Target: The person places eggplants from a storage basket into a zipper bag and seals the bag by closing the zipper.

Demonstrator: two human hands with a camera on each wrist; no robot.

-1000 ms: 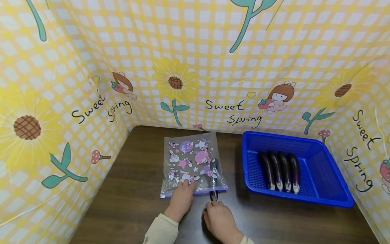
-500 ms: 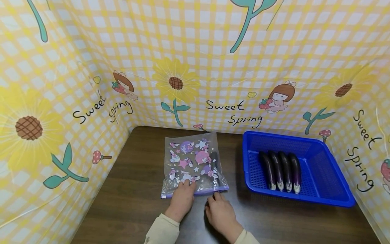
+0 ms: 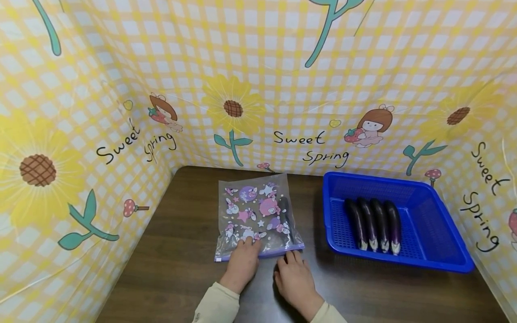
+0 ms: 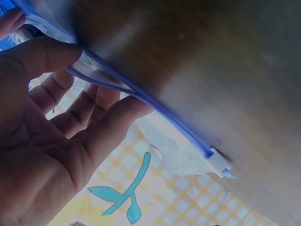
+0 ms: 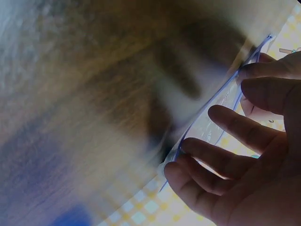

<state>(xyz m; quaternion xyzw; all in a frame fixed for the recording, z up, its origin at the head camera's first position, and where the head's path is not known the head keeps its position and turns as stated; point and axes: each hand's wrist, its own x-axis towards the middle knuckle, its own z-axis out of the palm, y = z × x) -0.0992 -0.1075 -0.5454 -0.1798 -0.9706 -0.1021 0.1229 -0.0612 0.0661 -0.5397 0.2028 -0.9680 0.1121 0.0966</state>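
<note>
A clear zip bag [image 3: 242, 204] with pink and purple cartoon prints lies flat, its purple-edged mouth facing me. One dark eggplant [image 3: 285, 211] lies inside along the bag's right side. My left hand [image 3: 242, 264] holds the upper layer at the mouth, where the two purple strips [image 4: 113, 70] stand apart in the left wrist view. At the right end of the mouth is my right hand [image 3: 296, 278], its fingertips [image 5: 190, 146] at the purple edge with nothing gripped. Several more eggplants [image 3: 373, 226] lie side by side in a blue basket [image 3: 436, 215] to the right.
The brown wooden table [image 3: 161, 255] carries the bag and basket. A yellow checked cloth [image 3: 258, 58] with sunflower prints stands as walls behind and at both sides. The bag's white slider [image 4: 218, 162] sits at the left end of its mouth.
The eggplant at the mouth has slid fully into the bag, pushed by my right hand, which moved forward to the bag's edge. My left hand stays on the mouth.
</note>
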